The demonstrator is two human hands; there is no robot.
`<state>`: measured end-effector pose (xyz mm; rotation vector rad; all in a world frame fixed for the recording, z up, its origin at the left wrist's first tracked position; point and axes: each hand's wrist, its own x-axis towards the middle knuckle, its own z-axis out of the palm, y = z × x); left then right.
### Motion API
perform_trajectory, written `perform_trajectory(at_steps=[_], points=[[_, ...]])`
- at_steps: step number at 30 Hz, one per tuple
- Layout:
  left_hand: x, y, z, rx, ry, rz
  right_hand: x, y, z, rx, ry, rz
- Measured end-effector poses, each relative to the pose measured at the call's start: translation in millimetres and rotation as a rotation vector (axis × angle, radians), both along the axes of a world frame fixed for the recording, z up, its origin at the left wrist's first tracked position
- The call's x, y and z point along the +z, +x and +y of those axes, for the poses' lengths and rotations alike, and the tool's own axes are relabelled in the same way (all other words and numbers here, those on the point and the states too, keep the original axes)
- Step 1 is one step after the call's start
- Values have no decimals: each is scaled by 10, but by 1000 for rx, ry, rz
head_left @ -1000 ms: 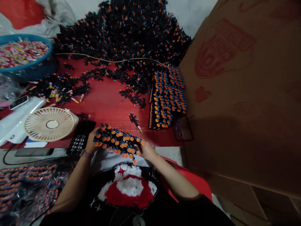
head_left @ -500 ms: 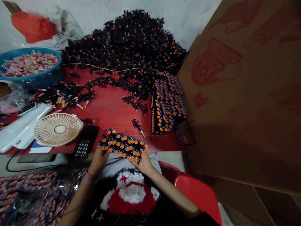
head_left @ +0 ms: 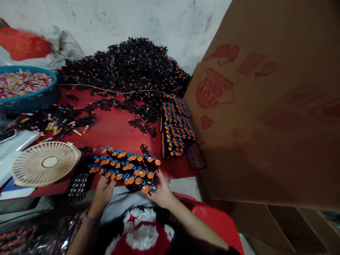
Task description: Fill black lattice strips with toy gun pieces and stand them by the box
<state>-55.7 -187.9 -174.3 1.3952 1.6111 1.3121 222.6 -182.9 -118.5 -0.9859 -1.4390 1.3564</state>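
Between my two hands is a bundle of toy guns [head_left: 122,164], small and black, their orange and blue tips facing up in rows. My left hand [head_left: 104,191] grips its left underside, the fingertips partly hidden beneath it. At the right end, my right hand [head_left: 162,193] is closed around the edge. Just beyond the bundle, a single toy gun [head_left: 145,148] lies on the red tabletop [head_left: 106,127]. To the left of the bundle rests a black piece with a white triangle pattern [head_left: 78,184].
A cream fan [head_left: 49,163] is at the left front, below a blue basket [head_left: 29,97] of wrapped candies. A large heap of toy guns [head_left: 127,67] rises against the wall. Upright packed rows [head_left: 176,127] stand beside a tall cardboard box [head_left: 252,134]. A red chair [head_left: 215,223] is below right.
My hands have brought the bundle slightly left, and it looks larger and closer to the camera. The camera view has shifted right and up, so the table items appear lower and further left.
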Motion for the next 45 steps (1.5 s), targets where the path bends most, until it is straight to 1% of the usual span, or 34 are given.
perform_trajectory(at_steps=[3,5,7,10,12,14,16,18,20,22,24,27,29,32,36,40,45], points=[[85,92,1,77,23,-164,152,138,100,-34,-25,63],[76,89,-24,82,21,-147,303,278,215,-84,-26,52],[13,57,-63,52,2,-76,503,443,395,-170,12,42],[-121,2,-111,20,-25,63,859,701,837,-353,110,48],[-188,-21,-113,16,-19,147,1069,865,1242,-505,220,68],[-218,-33,-94,15,-1,198,1206,1016,1686,-662,349,50],[-220,-39,-70,22,18,211,1258,1149,2102,-796,383,-14],[-213,-43,-56,24,32,204,1251,1256,2441,-899,330,-86],[-210,-47,-53,22,42,194,1217,1333,2685,-958,259,-122],[-215,-49,-58,24,47,185,1181,1382,2846,-999,222,-141],[-221,-49,-65,22,44,184,1151,1406,2942,-1038,225,-173],[-226,-48,-69,20,48,192,1118,1410,2982,-1074,207,-294],[-222,-45,-70,20,59,204,1103,1397,2942,-1092,165,-423],[-199,-26,-79,17,68,228,1092,1361,2816,-1115,103,-631],[-129,9,-110,5,70,241,1089,1312,2667,-1088,76,-811],[-77,23,-129,-19,46,230,1117,1297,2657,-1078,88,-841],[-99,32,-131,-3,48,236,1232,1284,2668,-1107,-22,-753]])
